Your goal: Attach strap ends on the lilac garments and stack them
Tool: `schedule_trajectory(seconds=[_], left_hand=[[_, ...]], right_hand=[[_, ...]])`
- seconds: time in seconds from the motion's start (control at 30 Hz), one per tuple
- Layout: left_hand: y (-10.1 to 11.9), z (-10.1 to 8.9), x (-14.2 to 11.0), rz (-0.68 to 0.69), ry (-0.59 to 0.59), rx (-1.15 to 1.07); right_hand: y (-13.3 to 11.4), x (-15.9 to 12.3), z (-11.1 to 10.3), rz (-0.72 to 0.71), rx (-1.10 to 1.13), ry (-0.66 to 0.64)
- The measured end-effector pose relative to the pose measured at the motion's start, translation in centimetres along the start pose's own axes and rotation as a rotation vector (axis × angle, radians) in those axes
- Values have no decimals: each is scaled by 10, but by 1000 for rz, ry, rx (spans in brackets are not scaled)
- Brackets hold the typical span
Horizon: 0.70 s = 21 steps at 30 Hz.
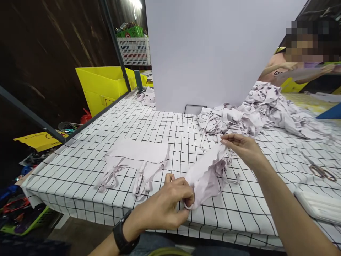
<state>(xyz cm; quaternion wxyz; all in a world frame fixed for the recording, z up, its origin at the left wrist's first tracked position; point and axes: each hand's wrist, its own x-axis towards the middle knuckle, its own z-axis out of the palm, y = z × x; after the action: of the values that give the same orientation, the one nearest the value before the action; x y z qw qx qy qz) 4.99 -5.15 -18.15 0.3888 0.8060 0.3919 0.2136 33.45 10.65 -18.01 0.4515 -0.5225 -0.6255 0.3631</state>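
A pale pinkish fabric piece with thin straps point(204, 174) is stretched between my two hands above the table's front part. My left hand point(170, 201), with a black band on its wrist, pinches the near end of the cloth. Up and to the right, my right hand point(243, 149) grips the far end between thumb and fingers. Its loose straps and folds hang down on the right side. To the left, a similar strapped fabric piece point(141, 153) lies spread flat, its straps trailing toward the front edge.
Heaps of the same fabric point(229, 119) lie behind my right hand, against a large white board point(213, 53). Scissors point(321, 172) and a white stack point(319, 206) sit at right. A yellow bin point(101, 85) stands beyond the checked tablecloth point(106, 124). Another person point(290, 65) works at far right.
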Motion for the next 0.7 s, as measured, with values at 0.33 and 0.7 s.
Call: schedule_trajectory(seconds=[0.33,0.7], left_hand=[[0,-26,-24,-25,115,243],[-39,-14,16,-235,252,265]], right_hand=[[-34,-27,-37,23,-188,88],[36,-21,-13,44,-462,-40]])
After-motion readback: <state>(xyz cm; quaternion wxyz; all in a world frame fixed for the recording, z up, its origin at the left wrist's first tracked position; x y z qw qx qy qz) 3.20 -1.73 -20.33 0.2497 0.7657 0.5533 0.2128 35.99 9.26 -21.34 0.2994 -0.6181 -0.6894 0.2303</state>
